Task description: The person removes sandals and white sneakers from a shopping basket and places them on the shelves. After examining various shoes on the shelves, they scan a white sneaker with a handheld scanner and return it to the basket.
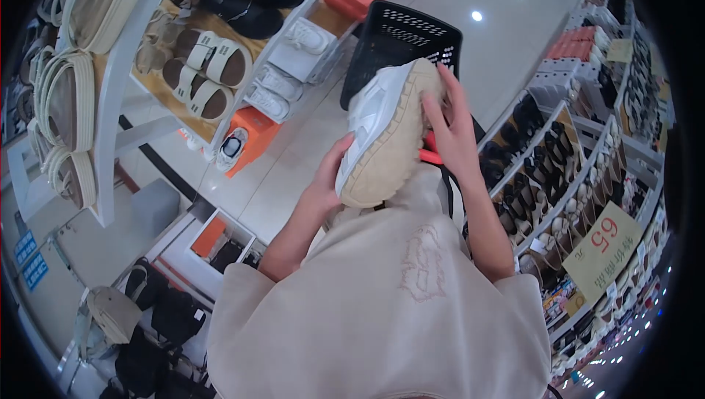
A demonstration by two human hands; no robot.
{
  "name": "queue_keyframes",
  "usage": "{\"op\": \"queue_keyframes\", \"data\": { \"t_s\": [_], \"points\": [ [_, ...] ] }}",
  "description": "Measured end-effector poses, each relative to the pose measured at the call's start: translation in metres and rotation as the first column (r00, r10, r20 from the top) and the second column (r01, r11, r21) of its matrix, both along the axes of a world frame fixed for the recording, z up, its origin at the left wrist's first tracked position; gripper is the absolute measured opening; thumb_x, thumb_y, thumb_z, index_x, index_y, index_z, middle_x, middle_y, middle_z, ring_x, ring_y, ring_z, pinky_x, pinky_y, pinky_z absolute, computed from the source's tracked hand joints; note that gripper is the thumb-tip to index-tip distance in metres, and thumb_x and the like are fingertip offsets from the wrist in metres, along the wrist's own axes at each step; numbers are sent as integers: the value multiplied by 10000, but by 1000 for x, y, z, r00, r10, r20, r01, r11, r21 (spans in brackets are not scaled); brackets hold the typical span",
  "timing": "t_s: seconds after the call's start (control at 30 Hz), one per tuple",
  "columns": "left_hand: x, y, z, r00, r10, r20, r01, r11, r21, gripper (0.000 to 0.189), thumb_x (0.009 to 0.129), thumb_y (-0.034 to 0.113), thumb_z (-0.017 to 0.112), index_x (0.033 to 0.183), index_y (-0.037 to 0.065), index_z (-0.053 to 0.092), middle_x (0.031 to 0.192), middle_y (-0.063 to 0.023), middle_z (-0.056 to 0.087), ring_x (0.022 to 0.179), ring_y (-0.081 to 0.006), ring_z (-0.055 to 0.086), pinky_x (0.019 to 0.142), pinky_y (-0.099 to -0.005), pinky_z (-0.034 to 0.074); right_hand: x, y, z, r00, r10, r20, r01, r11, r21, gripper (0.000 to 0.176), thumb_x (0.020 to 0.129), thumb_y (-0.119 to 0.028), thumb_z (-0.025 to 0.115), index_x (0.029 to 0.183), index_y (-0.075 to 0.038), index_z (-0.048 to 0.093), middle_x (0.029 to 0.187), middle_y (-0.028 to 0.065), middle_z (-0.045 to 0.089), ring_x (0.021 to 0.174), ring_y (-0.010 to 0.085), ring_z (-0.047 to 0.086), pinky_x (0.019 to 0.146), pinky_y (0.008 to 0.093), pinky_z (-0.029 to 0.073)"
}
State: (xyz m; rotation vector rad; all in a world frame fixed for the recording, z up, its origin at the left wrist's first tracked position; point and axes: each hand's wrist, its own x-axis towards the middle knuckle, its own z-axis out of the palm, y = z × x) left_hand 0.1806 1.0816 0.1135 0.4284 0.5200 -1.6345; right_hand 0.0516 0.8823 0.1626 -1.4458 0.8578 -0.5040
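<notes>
A white sneaker (389, 131) with a thick tan sole is held up in front of my body, tilted so its sole faces right. My left hand (332, 171) grips its lower end, with the thumb on the white upper and the other fingers hidden. At the upper end, my right hand (454, 123) rests its fingers along the tan sole. Behind the sneaker is a black shopping basket (418, 20) with a perforated wall. Something red, perhaps its handle (429, 151), shows beside my right wrist.
On the left, a display rack (110, 112) carries sandals. White sneakers (273, 90) and an orange shoebox (253, 138) sit low beside the tiled floor (485, 39). Shelves of shoes on the right bear a yellow price sign (604, 248). Several bags (147, 325) are at lower left.
</notes>
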Motion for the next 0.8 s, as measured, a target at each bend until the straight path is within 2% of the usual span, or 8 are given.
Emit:
{"op": "queue_keyframes", "data": {
  "t_s": [0.07,0.17,0.2,0.27,0.4,0.47,0.67,0.8],
  "points": [
    [18,11,-5,985,2,170,-12,998,62,640,1037,429,537,1527,30,429,1445,-147,584,1317,-271,585,1120,-408,457,0,7,-16,993,109,-44,-110,994,-5,582,1051,-218,600,1550,-24,371,1522,173,490,1438,263,446,1190,409,328],
    [49,17,-35,821,-67,566,-122,949,289,621,994,332,643,1481,-1,450,1381,-146,603,1272,-243,600,1083,-388,472,2,21,-27,977,187,-99,-182,982,58,518,1060,-261,582,1501,-26,444,1523,167,499,1416,263,474,1174,408,349],
    [60,14,-52,820,-65,569,-132,946,297,621,994,332,643,1481,-1,450,1381,-146,603,1272,-243,600,1083,-388,472,3,24,-32,976,197,-93,-191,979,66,518,1060,-261,582,1501,-26,444,1523,167,499,1416,263,474,1174,408,349],
    [82,5,-92,630,-71,774,-353,861,366,699,919,261,758,1475,-5,426,1401,-129,569,1270,-232,585,1052,-379,484,4,27,-44,961,266,-70,-261,962,77,473,1059,-274,586,1447,-21,493,1517,160,508,1402,264,490,1163,412,362],
    [142,-11,-214,590,-151,793,-503,700,507,874,823,259,862,1494,-23,378,1473,-149,510,1321,-262,548,1064,-384,481,16,29,-55,937,334,-103,-320,938,131,423,1056,-280,589,1389,-23,541,1480,162,543,1367,289,521,1142,399,383],
    [168,-22,-272,620,-178,764,-614,496,614,976,777,318,896,1498,-38,343,1482,-198,495,1326,-309,546,1082,-407,480,21,28,-57,944,310,-110,-299,948,106,393,1051,-261,597,1358,-17,567,1411,161,599,1310,295,570,1113,382,413],
    [216,-80,-339,429,-522,737,-766,222,603,1098,764,289,900,1524,-38,180,1491,-282,459,1315,-397,545,1110,-451,474,7,25,-64,928,355,-108,-302,891,338,306,1070,-185,550,1288,21,611,1245,121,699,1178,187,643,1045,326,461],
    [236,-96,-342,472,-497,728,-722,256,643,1101,751,245,906,1508,-36,157,1471,-296,456,1321,-413,538,1122,-457,463,-14,30,-77,944,284,-167,-215,915,341,273,1053,-174,587,1259,-1,631,1178,122,724,1121,213,692,990,322,503]
  ]
}}
